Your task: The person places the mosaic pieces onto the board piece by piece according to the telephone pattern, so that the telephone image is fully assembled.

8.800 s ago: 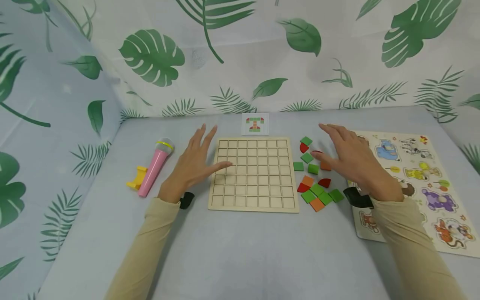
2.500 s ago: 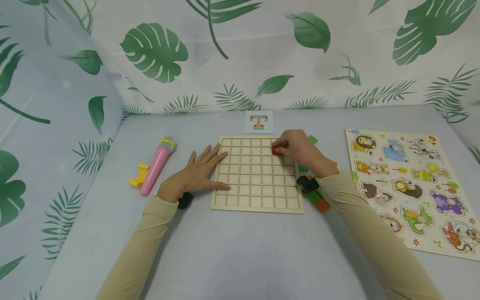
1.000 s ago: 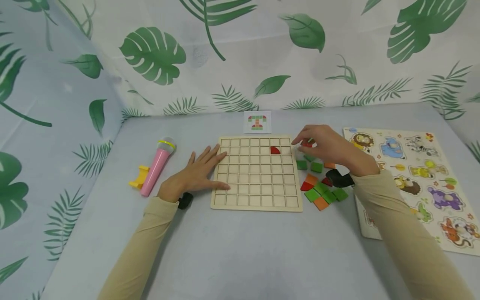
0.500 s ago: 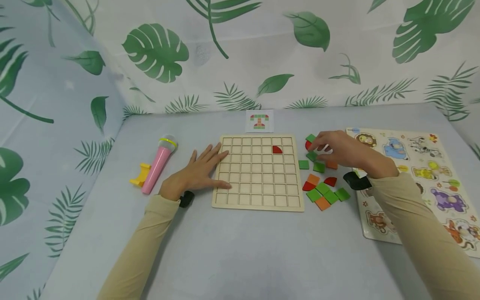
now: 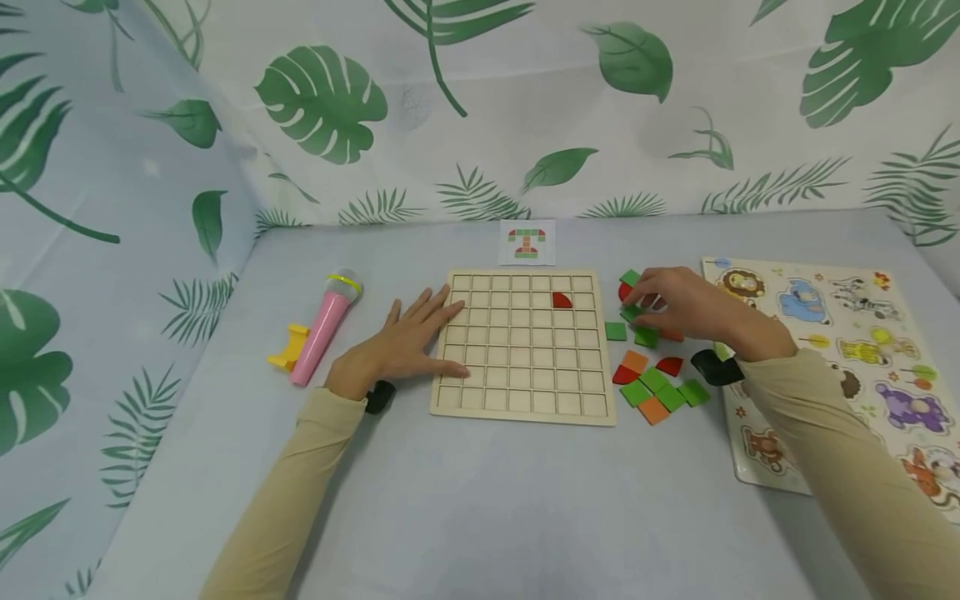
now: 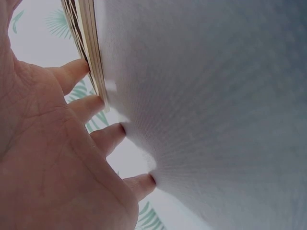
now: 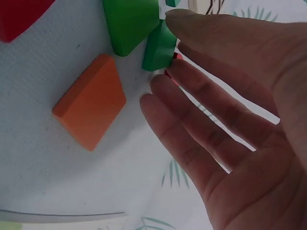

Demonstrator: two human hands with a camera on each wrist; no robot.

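My right hand (image 5: 693, 304) is bent over the loose tiles. Its thumb and fingertips are at opposite sides of a green square tile (image 7: 160, 45), which lies among the others on the table. An orange square tile (image 7: 91, 103) lies beneath this hand in the right wrist view. Spread wide, my left hand (image 5: 401, 342) rests along the left edge of the wooden grid board (image 5: 525, 417), thumb and a fingertip over its rim. One red quarter-circle tile (image 5: 561, 301) sits in a cell near the board's upper right.
Several green, orange and red tiles (image 5: 654, 380) lie right of the board. Behind it is a pattern card (image 5: 527, 242). A pink toy microphone (image 5: 322, 333) and yellow piece (image 5: 289, 348) lie left. An animal puzzle board (image 5: 862, 333) lies at the right, partly under my right arm.
A red quarter-circle tile has been set into the board by my right hand, which then moved right to the loose tiles. My left hand came down onto the board's left edge.
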